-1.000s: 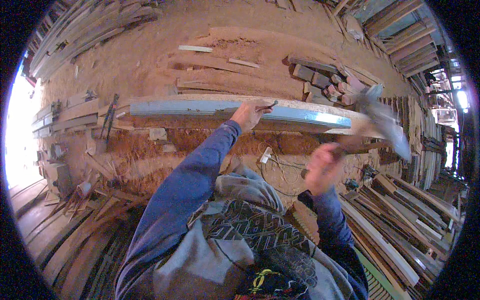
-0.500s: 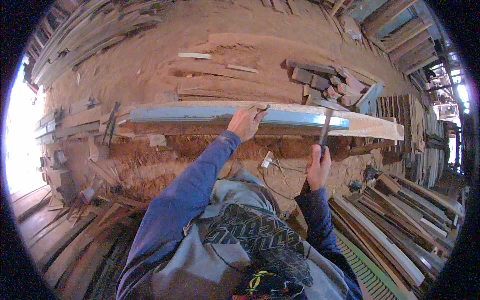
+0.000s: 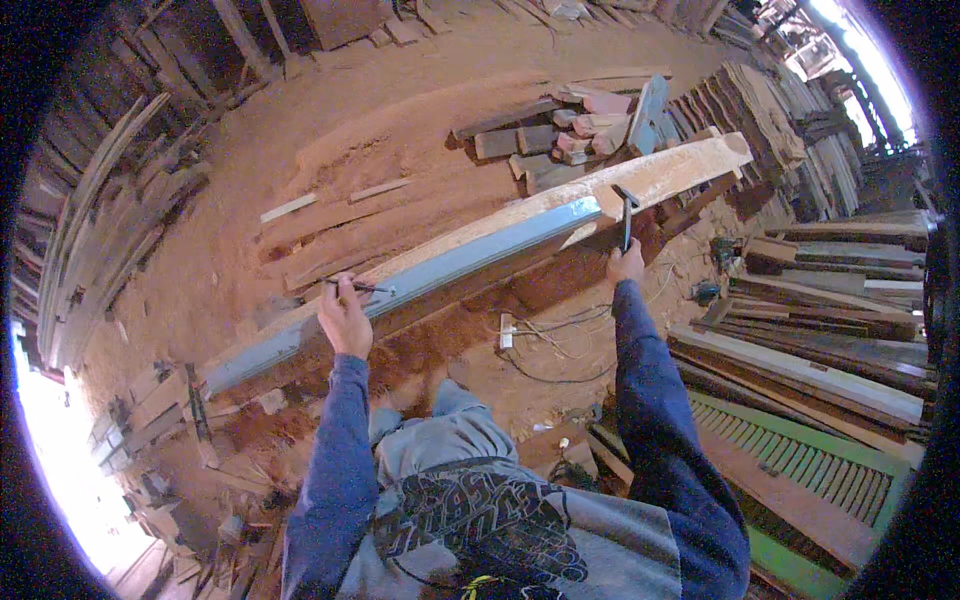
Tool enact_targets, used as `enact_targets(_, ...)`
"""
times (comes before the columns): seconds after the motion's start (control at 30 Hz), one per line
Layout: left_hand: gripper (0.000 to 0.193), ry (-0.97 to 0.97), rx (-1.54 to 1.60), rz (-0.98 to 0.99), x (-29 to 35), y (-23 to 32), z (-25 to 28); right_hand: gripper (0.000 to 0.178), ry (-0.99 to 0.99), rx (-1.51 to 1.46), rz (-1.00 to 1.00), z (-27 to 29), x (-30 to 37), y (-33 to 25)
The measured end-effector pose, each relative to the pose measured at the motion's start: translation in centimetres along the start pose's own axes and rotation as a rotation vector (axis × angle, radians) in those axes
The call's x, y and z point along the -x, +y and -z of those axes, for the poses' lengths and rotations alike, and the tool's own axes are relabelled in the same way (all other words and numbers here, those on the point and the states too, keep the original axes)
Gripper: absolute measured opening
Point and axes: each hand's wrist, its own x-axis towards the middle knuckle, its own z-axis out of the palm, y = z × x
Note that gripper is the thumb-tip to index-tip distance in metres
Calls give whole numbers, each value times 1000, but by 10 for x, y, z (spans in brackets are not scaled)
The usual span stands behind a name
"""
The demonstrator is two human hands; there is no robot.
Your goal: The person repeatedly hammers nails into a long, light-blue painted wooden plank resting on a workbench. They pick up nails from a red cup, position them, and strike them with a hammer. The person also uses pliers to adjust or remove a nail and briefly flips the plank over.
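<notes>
A long beam of pale wood lies slantwise in front of me, rising to the right, with a light blue painted strip along its near side. My left hand is over the left part of the strip, its fingers closed on a thin dark rod, like a punch or a long nail. The rod lies almost level; its right end is close to the blue paint. My right hand grips the handle of a hammer. The hammer's head is over the beam, beyond the blue strip's right end; contact with the wood is unclear.
Behind the beam is a pile of short timber offcuts. Thin slats lie on the reddish sawdust. A white power socket with loose cables is on the near side. Stacked boards and a green louvred shutter fill the right.
My view has turned, so the beam now slants. My left hand has moved left along the blue strip with the rod. The hammer has moved beyond the strip's right end.
</notes>
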Motion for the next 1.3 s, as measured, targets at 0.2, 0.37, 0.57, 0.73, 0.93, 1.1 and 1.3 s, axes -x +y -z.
enact_targets(0.2, 25, 128, 280, -88, 18, -5, 52, 54, -99, 13, 261, -46, -27, 8)
enact_targets(0.37, 6, 339, -515, -234, 53, -23, 125, 50, -515, -379, -132, -88, -38, 23)
enact_targets(0.57, 9, 335, -529, -1, 80, -30, 179, 63, -234, 206, 306, -102, -57, 48)
enact_targets(0.73, 20, 654, -723, 82, 91, -67, 280, 50, 82, 100, 168, -76, -14, 53)
enact_targets(0.93, 32, 785, -1140, 308, 51, -136, 450, 32, 243, -332, 321, -88, 153, 17)
enact_targets(1.1, 53, 704, -1194, 455, 4, -180, 545, 26, -172, -361, 359, -89, 336, -87)
enact_targets(1.3, 68, 374, -1165, 607, -38, -197, 578, 17, -671, -259, 542, -67, 423, -198)
